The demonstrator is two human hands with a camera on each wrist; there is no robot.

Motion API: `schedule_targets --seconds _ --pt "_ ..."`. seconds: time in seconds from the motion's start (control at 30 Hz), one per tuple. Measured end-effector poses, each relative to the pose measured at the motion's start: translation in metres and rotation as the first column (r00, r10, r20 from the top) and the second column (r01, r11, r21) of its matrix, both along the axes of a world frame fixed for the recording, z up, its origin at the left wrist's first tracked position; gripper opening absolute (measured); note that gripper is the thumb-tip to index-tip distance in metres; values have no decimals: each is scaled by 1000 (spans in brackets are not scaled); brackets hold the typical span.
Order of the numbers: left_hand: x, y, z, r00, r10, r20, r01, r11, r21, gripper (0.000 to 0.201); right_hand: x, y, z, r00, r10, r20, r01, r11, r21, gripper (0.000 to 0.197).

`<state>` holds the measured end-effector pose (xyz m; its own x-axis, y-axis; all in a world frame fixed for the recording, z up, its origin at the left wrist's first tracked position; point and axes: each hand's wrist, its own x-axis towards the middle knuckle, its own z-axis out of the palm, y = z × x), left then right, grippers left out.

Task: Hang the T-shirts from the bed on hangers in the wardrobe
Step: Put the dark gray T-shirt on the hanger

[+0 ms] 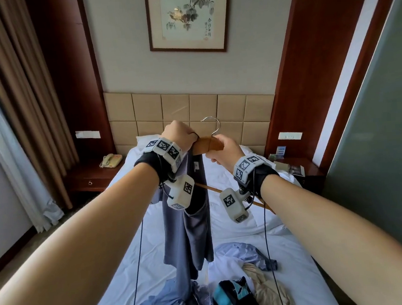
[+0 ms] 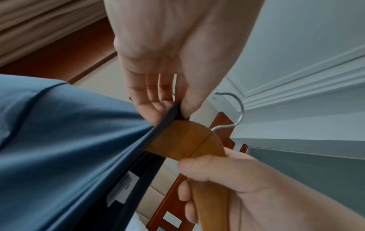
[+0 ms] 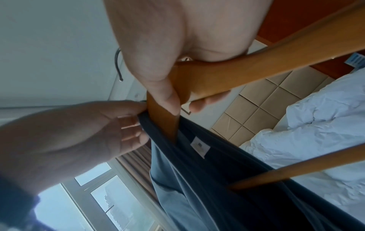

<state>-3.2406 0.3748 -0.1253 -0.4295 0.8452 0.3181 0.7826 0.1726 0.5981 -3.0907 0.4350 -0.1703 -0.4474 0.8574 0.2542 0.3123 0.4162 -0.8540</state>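
A wooden hanger [image 1: 208, 145] with a metal hook [image 1: 213, 125] is held up over the bed. My right hand [image 1: 226, 150] grips the hanger [image 2: 189, 140] near its middle, thumb on the front face. My left hand [image 1: 178, 135] pinches the dark collar edge [image 2: 171, 114] of a blue-grey T-shirt [image 1: 189, 225] against the hanger's left arm. The left arm of the hanger [image 3: 164, 118] goes into the T-shirt's [image 3: 207, 179] neck opening; its right arm and lower bar stick out bare. The shirt hangs down to the bed.
More clothes lie in a heap [image 1: 218, 293] at the near end of the white bed [image 1: 299, 253]. A padded headboard [image 1: 189, 114], pillows, two bedside tables and a phone [image 1: 110, 160] stand beyond. Curtains [image 1: 16, 106] hang at the left, a grey panel [image 1: 385, 125] at the right.
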Motion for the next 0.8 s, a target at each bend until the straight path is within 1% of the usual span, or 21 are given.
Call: schedule_targets --seconds 0.1,0.27,0.37,0.47,0.53,0.57,0.63,0.67,0.73,0.8 --pt "13 3 5 999 -52 -8 53 998 41 18 3 -3 2 1000 -7 30 6 999 33 25" --pt "35 8 8 997 -50 -53 54 996 64 18 18 -4 5 998 -18 65 16 999 34 14" --pt "54 9 11 996 -93 -15 94 993 68 17 33 -5 7 996 -26 90 23 999 27 4" --pt "75 17 13 992 -109 55 106 993 54 23 52 -4 10 995 -35 92 33 999 29 11" --pt "90 18 14 985 -142 99 140 990 27 28 67 -4 11 994 -43 105 40 999 31 8" --pt "97 18 14 980 -171 98 171 985 7 31 74 -3 12 992 -45 115 40 998 43 7" --pt "112 16 12 967 -247 61 250 967 -50 36 87 -3 11 990 -40 134 31 997 72 6" --pt "119 15 11 960 -279 18 280 956 -90 41 95 -5 13 991 -27 133 17 997 80 3" --pt "132 15 11 953 -296 -73 281 946 -164 49 106 -6 13 996 5 94 -10 999 51 14" --pt "142 16 14 954 -272 -124 248 952 -181 57 118 -9 15 997 67 39 -68 998 10 25"
